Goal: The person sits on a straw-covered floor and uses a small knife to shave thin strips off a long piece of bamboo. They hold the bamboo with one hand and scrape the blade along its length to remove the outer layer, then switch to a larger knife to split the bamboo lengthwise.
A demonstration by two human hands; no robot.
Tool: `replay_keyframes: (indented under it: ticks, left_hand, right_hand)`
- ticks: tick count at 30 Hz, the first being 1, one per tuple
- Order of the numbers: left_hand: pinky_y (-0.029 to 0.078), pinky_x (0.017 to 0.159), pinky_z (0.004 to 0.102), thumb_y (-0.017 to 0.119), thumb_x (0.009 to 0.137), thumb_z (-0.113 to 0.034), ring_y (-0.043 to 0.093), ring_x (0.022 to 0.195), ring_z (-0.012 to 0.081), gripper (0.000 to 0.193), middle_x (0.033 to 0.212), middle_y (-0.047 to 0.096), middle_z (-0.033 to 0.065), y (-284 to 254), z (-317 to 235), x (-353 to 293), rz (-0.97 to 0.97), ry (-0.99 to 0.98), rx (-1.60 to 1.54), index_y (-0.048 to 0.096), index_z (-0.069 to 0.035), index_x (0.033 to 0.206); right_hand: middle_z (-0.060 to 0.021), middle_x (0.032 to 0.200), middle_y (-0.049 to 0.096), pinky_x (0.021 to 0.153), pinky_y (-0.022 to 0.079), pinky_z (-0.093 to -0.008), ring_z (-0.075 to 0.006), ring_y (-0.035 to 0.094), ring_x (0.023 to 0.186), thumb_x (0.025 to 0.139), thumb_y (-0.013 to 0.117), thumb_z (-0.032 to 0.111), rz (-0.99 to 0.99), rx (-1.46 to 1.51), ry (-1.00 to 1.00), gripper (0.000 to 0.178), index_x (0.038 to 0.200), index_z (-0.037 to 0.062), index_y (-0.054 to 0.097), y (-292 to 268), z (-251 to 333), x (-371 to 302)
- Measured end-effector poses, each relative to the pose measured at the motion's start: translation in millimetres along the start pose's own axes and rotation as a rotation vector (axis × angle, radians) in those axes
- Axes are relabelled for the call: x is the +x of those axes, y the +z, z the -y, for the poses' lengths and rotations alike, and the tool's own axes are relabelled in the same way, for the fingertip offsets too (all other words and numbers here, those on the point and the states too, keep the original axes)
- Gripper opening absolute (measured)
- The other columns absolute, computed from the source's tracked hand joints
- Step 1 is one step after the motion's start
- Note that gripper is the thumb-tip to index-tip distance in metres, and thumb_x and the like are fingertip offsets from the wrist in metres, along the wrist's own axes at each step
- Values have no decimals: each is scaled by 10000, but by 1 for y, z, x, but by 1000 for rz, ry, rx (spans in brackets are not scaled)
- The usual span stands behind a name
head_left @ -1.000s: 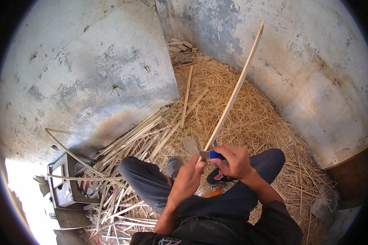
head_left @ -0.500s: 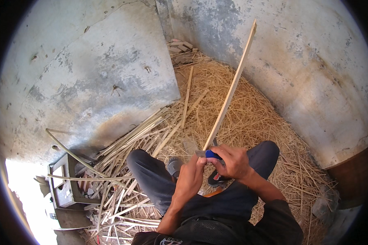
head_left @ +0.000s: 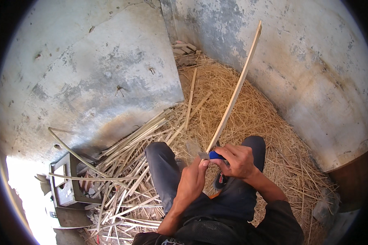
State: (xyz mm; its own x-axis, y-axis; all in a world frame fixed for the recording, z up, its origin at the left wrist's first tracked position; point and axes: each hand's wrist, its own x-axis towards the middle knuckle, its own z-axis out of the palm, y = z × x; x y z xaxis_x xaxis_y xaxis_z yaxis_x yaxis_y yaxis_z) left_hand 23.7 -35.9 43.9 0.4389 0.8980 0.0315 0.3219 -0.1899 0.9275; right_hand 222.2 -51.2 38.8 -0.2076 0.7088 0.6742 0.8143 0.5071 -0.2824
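A long pale split strip, likely bamboo or wood point(head_left: 236, 92), slants from my hands up and away to the right. Its near end is pinched between the thumb and fingers of my left hand point(head_left: 191, 181). My right hand point(head_left: 238, 160) is closed round the blue handle of a knife point(head_left: 216, 155). The short, wide grey blade lies across the strip's near end, close to my left thumb tip. Both hands are nearly touching, above my lap. My fingers hide the lowest bit of the strip.
Curly straw-coloured shavings point(head_left: 216, 81) cover the floor ahead and to the right. Many split strips point(head_left: 122, 163) lie heaped at the left, beside a grey metal frame point(head_left: 71, 179). Worn plaster walls point(head_left: 110, 61) close in ahead. Bricks point(head_left: 185, 48) are stacked in the far corner.
My knees have drawn closer together. The view has shifted slightly, and the strip and both hands sit a little further right in it. The grips are unchanged.
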Motion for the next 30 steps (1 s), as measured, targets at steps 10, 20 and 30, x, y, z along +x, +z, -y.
replay_keyframes:
  ticks: [10,20,30]
  left_hand:
    - [433,633,492,472,1106,-216,580,740,510,254,755,576,275,-1,4,-3,-20,-18,-31,570,16,1074]
    - [439,638,495,464,1112,-263,574,750,528,296,709,558,271,4,16,-25,87,-96,99,556,3,1019]
    - [384,528,276,339,1138,-459,451,562,124,516,692,473,-1,-18,68,-45,330,-520,-401,568,-27,976]
  right_hand:
    - [-66,753,651,515,496,-347,-236,647,574,928,740,348,-9,5,-6,289,1010,73,706,7,-2,1]
    - [-108,742,665,561,499,-374,-266,667,628,968,708,337,-313,-63,423,293,960,44,705,-11,-56,10]
    - [-8,686,574,518,352,-320,-107,458,553,1039,600,387,-304,176,653,365,1036,37,702,-31,-126,-28]
